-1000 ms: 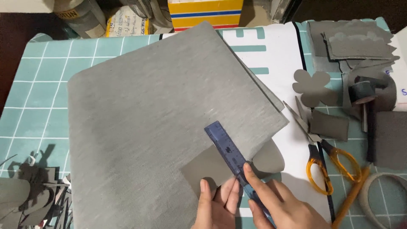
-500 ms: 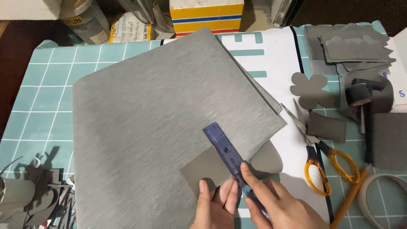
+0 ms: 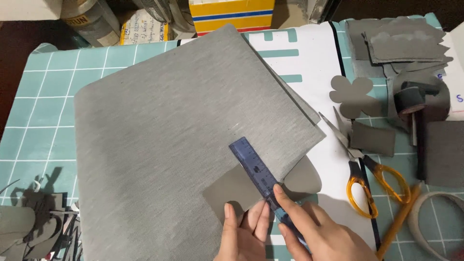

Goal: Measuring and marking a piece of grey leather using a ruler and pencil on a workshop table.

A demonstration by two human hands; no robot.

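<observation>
Pressing blue ruler point(image 3: 256, 171) on grey card point(image 3: 229, 189): flat right hand point(image 3: 319, 237), flat left hand point(image 3: 244, 232), wrists cut off

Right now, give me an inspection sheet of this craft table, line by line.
Surface: teal cutting mat with a white grid, partly covered by a white sheet.
Job's things: large grey fabric; small grey cut piece lying on it; blue ruler laid along that piece's edge.
Clutter: orange-handled scissors, flower-shaped cutout, grey scraps at lower left, stacked grey pieces, tape roll, yellow pencil.
Hands: left hand presses the cut piece; right hand pins the ruler with a fingertip.
Cables: nothing seen.
Surroundings: yellow box with a blue and red stripe and cans beyond the mat.
</observation>
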